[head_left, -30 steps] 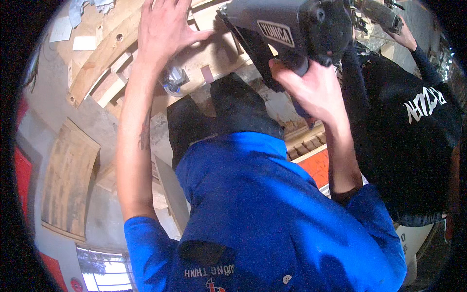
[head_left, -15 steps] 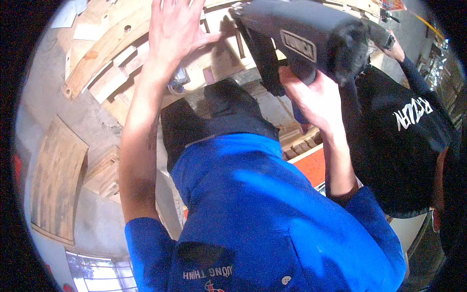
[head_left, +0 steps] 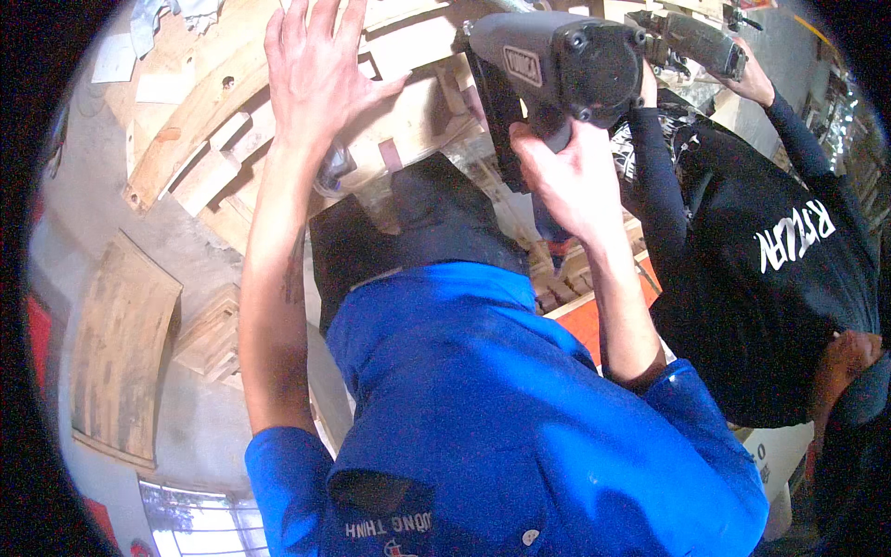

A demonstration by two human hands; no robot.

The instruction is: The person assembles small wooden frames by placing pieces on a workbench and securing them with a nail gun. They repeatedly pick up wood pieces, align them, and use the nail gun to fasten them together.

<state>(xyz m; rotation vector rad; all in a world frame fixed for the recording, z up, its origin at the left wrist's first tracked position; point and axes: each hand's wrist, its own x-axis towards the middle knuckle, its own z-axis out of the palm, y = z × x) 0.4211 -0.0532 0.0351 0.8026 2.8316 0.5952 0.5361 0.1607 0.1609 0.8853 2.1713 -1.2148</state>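
My left hand [head_left: 316,79] has its fingers spread and lies over the pale wooden frame [head_left: 408,121], palm down. In my right hand [head_left: 575,176] is the handle of a dark grey pneumatic nail gun [head_left: 538,65]. Its round black cap faces toward me, and its nose end is hidden behind its body. The gun is over the right part of the wooden frame, to the right of my left hand. A small clear and blue object [head_left: 334,167], too blurred to name, is beside my left wrist.
To my right, a co-worker in a black shirt [head_left: 770,251] holds another dark power tool [head_left: 696,46]. A curved wooden board [head_left: 195,116] extends to the far left. A wooden panel [head_left: 125,348] and stacked wood pieces [head_left: 212,336] are on the floor at left.
My right hand and the nail gun have shifted slightly left, and the gun has turned so its cap shows. My left hand stays spread. The co-worker's other arm has come into view.
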